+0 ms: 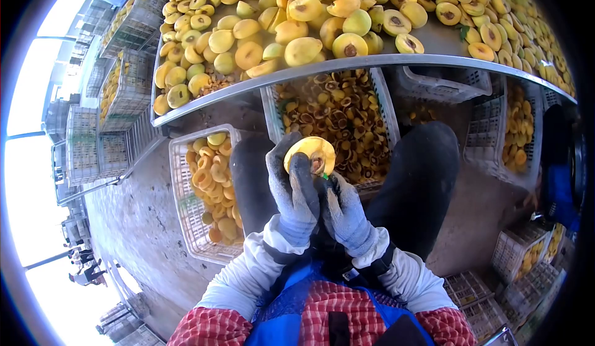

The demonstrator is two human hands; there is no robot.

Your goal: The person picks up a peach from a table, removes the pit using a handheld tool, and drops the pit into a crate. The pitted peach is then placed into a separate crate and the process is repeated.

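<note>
A yellow peach half is held cut side up in my left hand, thumb across its front and fingers behind it. A brown pit sits in the cut face. Close against the lower right edge of the fruit, my right hand is closed, its fingertips by the pit. A small bright green bit shows at those fingertips; what it belongs to is hidden. Both hands wear grey-white work gloves with darkened fingers. Below the fruit, between my knees, stands a crate of peach scraps and pits.
A metal-edged table piled with halved peaches spans the front. At my left stands a white crate of pitted halves. Another filled crate is at the right. Stacked crates line the far left, and people appear there.
</note>
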